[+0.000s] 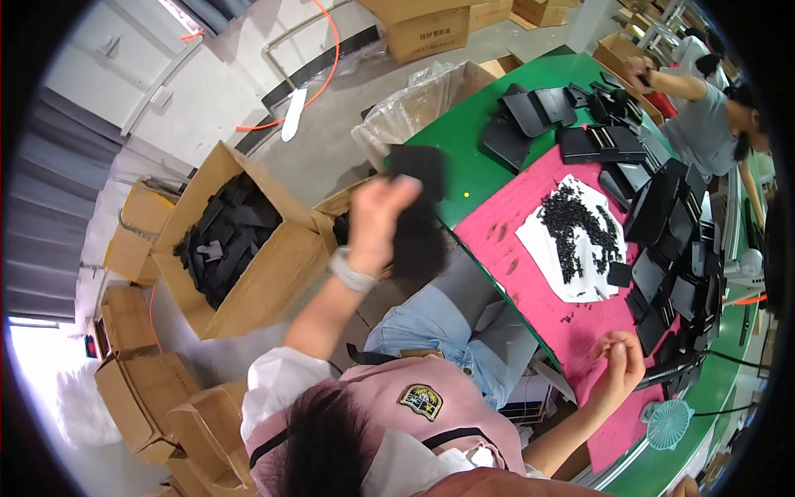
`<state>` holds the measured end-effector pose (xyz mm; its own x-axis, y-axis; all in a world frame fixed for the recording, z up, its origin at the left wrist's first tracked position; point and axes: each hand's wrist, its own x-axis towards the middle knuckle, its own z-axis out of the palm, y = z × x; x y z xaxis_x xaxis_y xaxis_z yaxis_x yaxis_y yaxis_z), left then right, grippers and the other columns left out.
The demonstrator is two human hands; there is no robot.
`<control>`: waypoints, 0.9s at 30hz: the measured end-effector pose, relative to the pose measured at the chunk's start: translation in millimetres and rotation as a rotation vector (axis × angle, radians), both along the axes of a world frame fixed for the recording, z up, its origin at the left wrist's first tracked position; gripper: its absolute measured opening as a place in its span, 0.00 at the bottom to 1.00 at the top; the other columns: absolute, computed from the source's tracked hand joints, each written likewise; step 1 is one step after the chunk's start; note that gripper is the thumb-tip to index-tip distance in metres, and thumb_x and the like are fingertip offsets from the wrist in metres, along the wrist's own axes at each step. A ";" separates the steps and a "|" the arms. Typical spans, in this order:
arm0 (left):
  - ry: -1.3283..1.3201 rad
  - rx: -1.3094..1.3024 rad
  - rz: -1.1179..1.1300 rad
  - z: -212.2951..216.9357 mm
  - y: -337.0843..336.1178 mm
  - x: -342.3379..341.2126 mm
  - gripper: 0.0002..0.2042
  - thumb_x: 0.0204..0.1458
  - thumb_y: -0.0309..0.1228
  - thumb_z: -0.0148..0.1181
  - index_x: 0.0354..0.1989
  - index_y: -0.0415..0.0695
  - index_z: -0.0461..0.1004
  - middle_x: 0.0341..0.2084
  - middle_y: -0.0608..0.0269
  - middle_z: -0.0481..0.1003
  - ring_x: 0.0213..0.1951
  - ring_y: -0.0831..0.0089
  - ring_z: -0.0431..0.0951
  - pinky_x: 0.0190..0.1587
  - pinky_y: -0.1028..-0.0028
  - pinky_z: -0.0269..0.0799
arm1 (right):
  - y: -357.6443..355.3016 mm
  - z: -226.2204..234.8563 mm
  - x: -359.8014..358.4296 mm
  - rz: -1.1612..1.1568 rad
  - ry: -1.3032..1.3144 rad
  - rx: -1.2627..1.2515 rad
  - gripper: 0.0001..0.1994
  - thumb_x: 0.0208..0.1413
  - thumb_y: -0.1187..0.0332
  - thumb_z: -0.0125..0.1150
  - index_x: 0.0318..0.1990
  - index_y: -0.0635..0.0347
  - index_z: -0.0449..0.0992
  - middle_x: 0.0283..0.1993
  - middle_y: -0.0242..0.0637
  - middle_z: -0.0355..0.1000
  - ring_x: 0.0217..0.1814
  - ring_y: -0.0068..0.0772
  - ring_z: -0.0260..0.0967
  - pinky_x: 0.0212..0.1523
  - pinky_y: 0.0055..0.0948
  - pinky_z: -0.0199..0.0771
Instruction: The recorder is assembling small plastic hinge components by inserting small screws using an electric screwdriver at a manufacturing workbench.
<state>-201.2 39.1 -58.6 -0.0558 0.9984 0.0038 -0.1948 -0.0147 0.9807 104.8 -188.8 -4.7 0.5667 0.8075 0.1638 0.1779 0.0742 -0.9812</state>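
Note:
My left hand [377, 217] is raised left of the green table, closed on a black plastic panel [421, 236]. The panel is flat and smeared by motion. Over the pink mat [517, 273], my right hand [619, 364] has its fingers curled together; whether anything small is between them I cannot make out. Beside that hand lies a black cylindrical tool [675, 368] with a cable. A heap of small black screw-like parts [571, 219] is spread on a white cloth [580, 290] on the mat.
Black plastic parts crowd the right side of the green table [460, 137], with more stacked at its far end [530, 112]. An open carton [273, 277] of black pieces stands at left. A small turquoise fan [669, 424] sits near right. Another person [704, 120] works across the table.

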 end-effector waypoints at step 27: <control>-0.037 0.062 0.247 -61.8 78.0 -62.4 0.06 0.50 0.25 0.54 0.37 0.44 0.72 0.34 0.66 0.73 0.40 0.76 0.71 0.40 0.73 0.64 | 267.6 -26.1 66.4 -0.206 -1.747 -0.290 0.19 0.46 0.70 0.56 0.50 0.52 0.70 0.50 0.35 0.66 0.60 0.37 0.61 0.51 0.43 0.67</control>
